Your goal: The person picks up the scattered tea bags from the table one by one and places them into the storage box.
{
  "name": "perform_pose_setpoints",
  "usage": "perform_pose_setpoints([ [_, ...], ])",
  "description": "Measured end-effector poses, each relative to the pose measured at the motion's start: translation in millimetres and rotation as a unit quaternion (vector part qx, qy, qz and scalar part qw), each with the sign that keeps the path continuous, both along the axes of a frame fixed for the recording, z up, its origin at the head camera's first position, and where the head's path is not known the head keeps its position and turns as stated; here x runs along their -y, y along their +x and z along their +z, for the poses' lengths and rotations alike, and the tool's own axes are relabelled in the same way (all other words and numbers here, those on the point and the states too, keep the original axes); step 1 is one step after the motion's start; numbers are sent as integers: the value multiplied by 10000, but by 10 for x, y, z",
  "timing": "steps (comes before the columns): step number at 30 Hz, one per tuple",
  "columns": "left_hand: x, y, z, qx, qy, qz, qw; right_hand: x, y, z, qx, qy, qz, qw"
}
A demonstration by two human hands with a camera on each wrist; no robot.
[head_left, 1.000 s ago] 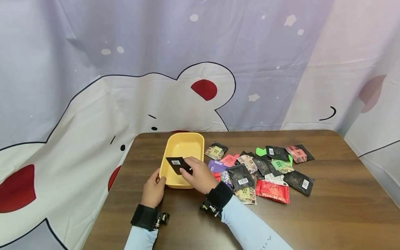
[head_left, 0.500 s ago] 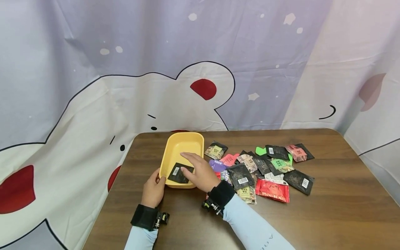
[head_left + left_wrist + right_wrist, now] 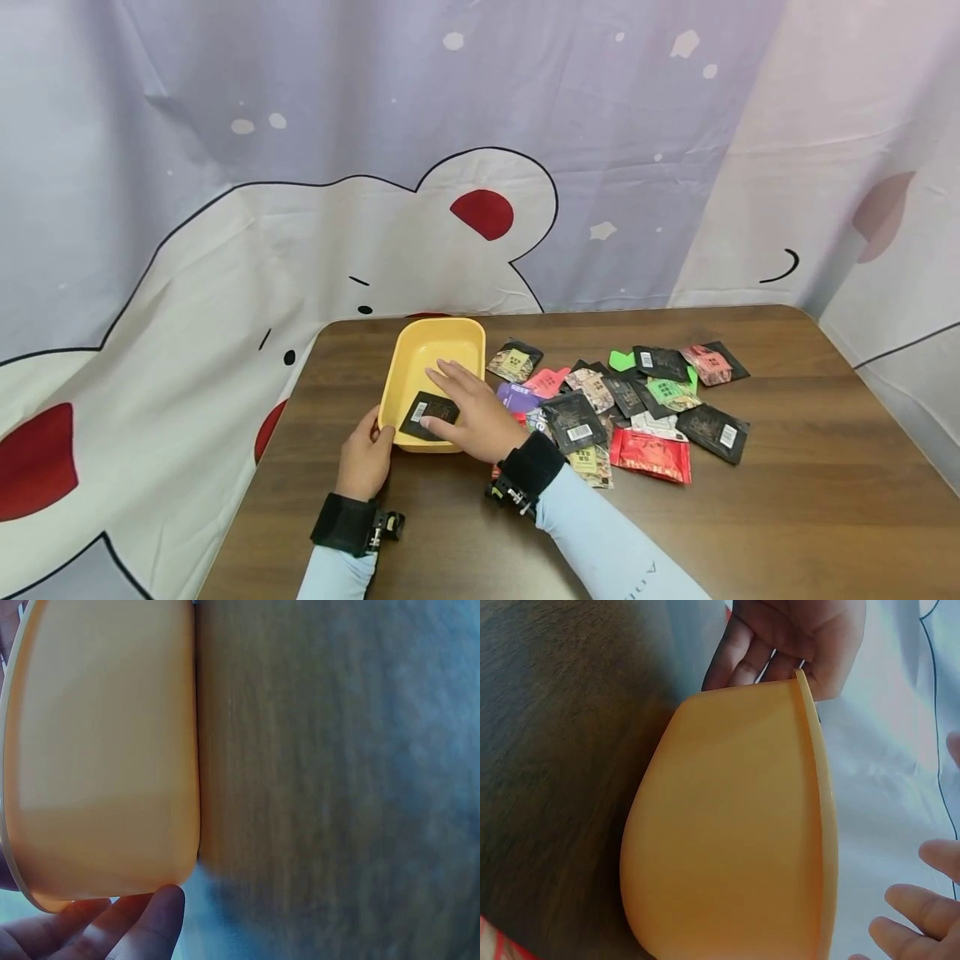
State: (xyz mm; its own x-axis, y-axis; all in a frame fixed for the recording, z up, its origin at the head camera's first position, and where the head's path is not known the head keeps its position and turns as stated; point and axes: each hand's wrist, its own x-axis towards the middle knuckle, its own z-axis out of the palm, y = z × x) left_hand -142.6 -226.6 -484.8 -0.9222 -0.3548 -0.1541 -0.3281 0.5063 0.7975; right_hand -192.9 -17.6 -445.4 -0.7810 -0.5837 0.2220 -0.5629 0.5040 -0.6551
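Note:
A yellow plastic basin [image 3: 431, 340] sits on the table at the left. My left hand [image 3: 363, 460] grips its near left corner, thumb at the rim; in the left wrist view the fingers [image 3: 154, 922] lie against the outer wall. Flat on the basin's floor, near its front, lies a black packet [image 3: 426, 414] with a white barcode label. Over the basin's right side my right hand [image 3: 483, 417] hovers with fingers spread and nothing held, its thumb overlapping the packet in the head view. Those spread fingers [image 3: 922, 911] show above the rim in the right wrist view.
To the right of the basin, a loose pile of packets spreads over the wooden table [image 3: 795, 417]: black packets [image 3: 576, 419], a red packet [image 3: 651, 454], a purple one [image 3: 517, 397] and others. A patterned curtain [image 3: 360, 100] hangs behind the table.
My right hand let go of the black packet, which dropped from between its fingers onto the basin's floor. The fingers then spread wider. The left hand stayed at the basin's corner.

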Motion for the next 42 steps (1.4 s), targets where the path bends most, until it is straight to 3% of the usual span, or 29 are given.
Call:
perform_pose_setpoints([
  [7, 6, 11, -12, -14, 16, -30, 10000, -75, 19, 7, 34, 171, 4, 9998],
  [26, 39, -17, 25, 167, 34, -76, 9998, -515, -18, -20, 174, 389, -525, 9977],
  [42, 22, 22, 4, 121, 38, -96, 9999, -971, 74, -194, -111, 646, -856, 9942],
])
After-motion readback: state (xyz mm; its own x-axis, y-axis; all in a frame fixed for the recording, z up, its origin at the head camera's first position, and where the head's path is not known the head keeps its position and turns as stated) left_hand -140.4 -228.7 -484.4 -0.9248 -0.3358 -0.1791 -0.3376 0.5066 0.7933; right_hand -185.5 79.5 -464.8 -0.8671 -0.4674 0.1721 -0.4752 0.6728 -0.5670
